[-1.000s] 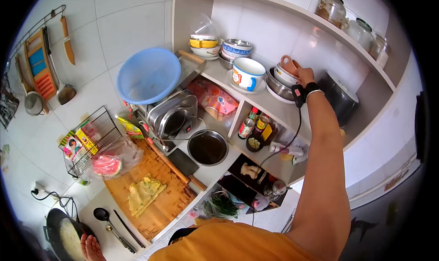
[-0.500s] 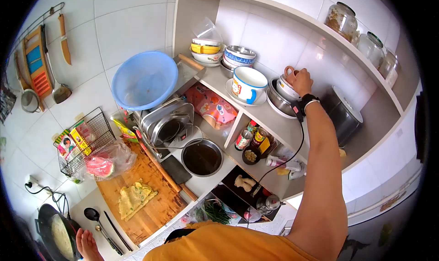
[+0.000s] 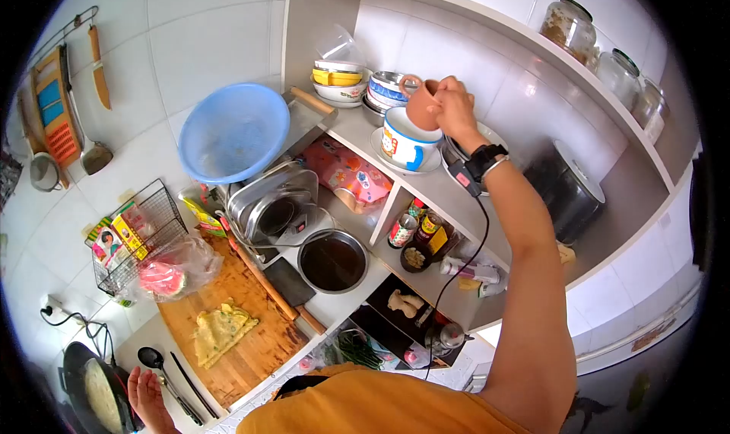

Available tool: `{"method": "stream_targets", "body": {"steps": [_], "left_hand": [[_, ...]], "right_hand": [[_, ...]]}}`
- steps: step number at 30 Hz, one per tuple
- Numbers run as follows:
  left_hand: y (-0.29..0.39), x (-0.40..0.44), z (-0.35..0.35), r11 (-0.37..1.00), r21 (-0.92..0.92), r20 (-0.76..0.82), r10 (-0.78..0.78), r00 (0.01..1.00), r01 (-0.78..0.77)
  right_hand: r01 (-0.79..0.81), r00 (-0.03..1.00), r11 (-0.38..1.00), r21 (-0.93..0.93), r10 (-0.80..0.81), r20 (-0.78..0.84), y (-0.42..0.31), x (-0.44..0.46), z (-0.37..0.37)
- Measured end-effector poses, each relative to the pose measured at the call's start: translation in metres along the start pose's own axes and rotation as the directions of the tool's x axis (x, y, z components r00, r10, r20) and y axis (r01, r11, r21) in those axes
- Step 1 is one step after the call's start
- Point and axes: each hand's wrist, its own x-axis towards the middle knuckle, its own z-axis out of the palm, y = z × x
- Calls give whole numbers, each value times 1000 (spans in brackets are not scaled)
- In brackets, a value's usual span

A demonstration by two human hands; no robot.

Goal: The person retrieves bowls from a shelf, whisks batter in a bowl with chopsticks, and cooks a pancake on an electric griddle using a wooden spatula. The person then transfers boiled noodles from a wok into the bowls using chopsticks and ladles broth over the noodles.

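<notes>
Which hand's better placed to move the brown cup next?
Likely the right hand: it holds the brown cup by the white mug. The left hand is far off, beside the black pan.

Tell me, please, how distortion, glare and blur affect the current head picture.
Head view: the upper shelf bows as through a wide-angle lens, and black fills the corners; head view: soft shine shows on the wall tiles; head view: the right hand and brown cup look fairly sharp, but print on the bottles is too small to read.
</notes>
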Motion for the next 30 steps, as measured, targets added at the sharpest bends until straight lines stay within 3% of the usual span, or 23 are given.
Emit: {"method": "stream_targets", "body": {"steps": [4,6,13,15,19,21,22,26,28,30], "left_hand": [[-1,-7,-5,1000,-5,-70,6,998,-6],[-1,-10,-11,1000,10,-111,4,994,-3],[-5,-12,-22,1000,-14,-99,1,995,-2],[-6,-12,-21,1000,-8,-102,0,995,0],[-12,-8,-28,999,-31,-74,-8,997,6],[-13,-6,-28,1000,-23,-62,-11,998,10],[-14,-4,-28,1000,-17,-82,-20,996,19],[-10,-4,-17,999,16,-83,-27,996,28],[-10,-3,-18,999,35,-92,-34,995,37],[-9,-3,-16,999,29,-93,-35,995,38]], "right_hand": [[-66,995,998,-19,68,71,-17,3,24],[-101,966,991,-86,119,231,-22,3,26],[-202,959,979,-39,206,197,-15,4,52],[-386,888,922,-17,377,263,-16,3,56],[-389,899,920,35,371,234,-17,-5,53],[-422,822,906,-33,397,408,-24,-5,46],[-511,808,860,-1,480,342,-32,-3,46],[-434,868,900,33,407,285,-14,-9,62],[-462,819,880,114,373,436,-3,-9,65],[-473,870,862,181,425,251,21,-9,47]]}}
